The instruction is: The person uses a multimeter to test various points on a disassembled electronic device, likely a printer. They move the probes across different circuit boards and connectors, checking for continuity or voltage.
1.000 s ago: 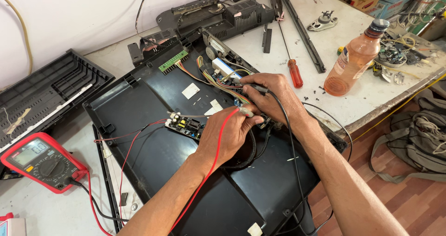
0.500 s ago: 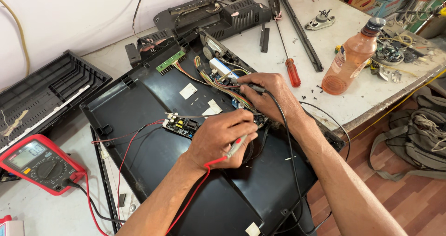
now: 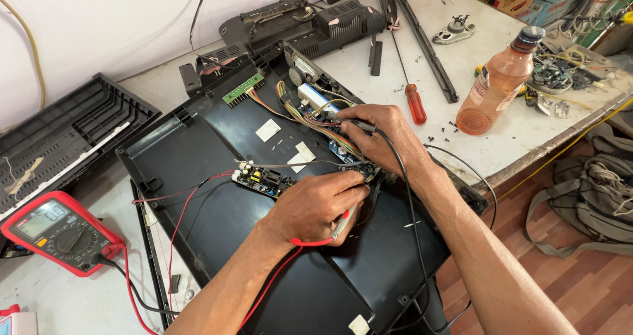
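At the bench's left edge a red handheld multimeter [image 3: 56, 231] is seen. Mid-bench, on the black plastic back panel [image 3: 217, 210], a slim red-tipped test probe [image 3: 344, 221] is pinched in the closed left hand [image 3: 316, 206]; a black probe [image 3: 361, 125] is gripped by the right hand [image 3: 382, 140]. Light, stiff probes are best held by their shafts.

Hands: two were seen, left hand [image 3: 316, 203] and right hand [image 3: 379, 137].
Probes: two, red probe [image 3: 343, 223] and black probe [image 3: 359, 125].
Multimeter [image 3: 56, 233]: one.
Bottle [image 3: 498, 84]: one.
Screwdriver [image 3: 415, 101]: one.
Circuit boards: perhaps three were counted.
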